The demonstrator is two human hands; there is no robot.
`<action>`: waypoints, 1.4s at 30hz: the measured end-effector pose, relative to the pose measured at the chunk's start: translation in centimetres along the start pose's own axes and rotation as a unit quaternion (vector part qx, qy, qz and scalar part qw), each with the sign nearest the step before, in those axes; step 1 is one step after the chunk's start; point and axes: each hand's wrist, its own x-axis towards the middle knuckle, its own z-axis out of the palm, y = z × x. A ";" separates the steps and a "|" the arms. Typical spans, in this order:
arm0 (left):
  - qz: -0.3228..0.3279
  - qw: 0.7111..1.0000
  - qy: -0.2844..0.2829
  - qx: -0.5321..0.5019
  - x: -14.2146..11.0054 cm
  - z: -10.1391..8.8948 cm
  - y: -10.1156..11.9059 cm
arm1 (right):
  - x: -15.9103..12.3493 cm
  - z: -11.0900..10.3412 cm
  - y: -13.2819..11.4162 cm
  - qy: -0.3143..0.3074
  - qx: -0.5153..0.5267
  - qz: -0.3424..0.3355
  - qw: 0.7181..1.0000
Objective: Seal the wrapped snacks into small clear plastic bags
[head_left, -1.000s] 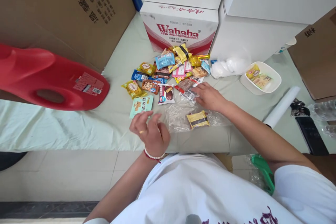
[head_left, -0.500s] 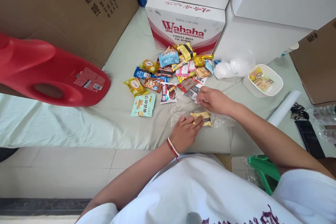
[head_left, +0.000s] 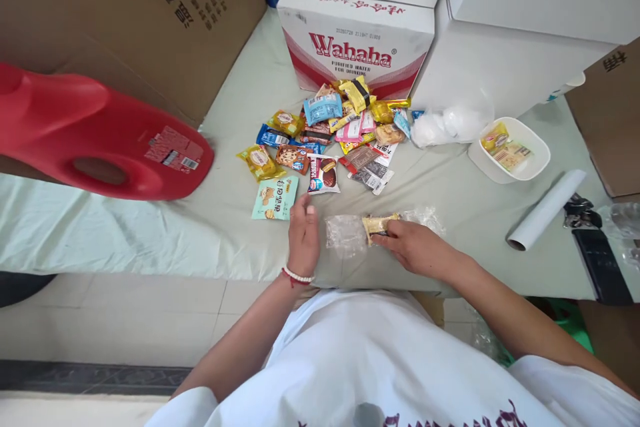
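Observation:
My right hand (head_left: 423,250) has its fingers closed on the right end of a small gold-wrapped snack (head_left: 376,227). The snack lies over a clear plastic bag (head_left: 346,235), whose crinkled film shows on both sides of it. To the left of the bag, my left hand (head_left: 303,237) rests edge-down on the cloth, fingers stretched out and holding nothing. Its fingertips are by a mint-green snack pouch (head_left: 275,199) and just below a chocolate pie packet (head_left: 323,174). A black-and-clear packet (head_left: 373,177) lies beyond the bag.
A pile of wrapped snacks (head_left: 335,123) lies before the Wahaha water carton (head_left: 355,47). On the right are a white tub (head_left: 537,167) with packets inside, a white roll (head_left: 547,210) and a black phone (head_left: 603,267). A big red jug (head_left: 125,140) stands left.
My left hand has left the gold-wrapped snack and shifted left, fingers extended. My right hand has come down from the black-and-clear packet to the gold-wrapped snack.

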 end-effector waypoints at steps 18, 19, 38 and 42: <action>0.203 0.939 -0.246 0.131 -1.5 5.2 8.0 | -2.7 -0.8 0.9 0.126 0.236 0.052 0.962; 0.224 0.928 -0.240 0.177 -1.8 5.3 8.0 | -3.0 -0.6 1.6 0.165 0.219 0.109 0.956; 0.175 0.948 -0.260 0.048 -1.4 4.4 5.7 | 3.4 -0.2 -1.5 0.218 0.228 0.178 0.932; -0.032 0.983 -0.144 -0.109 -1.1 3.3 3.3 | 3.7 1.9 -2.4 0.196 0.173 0.166 0.951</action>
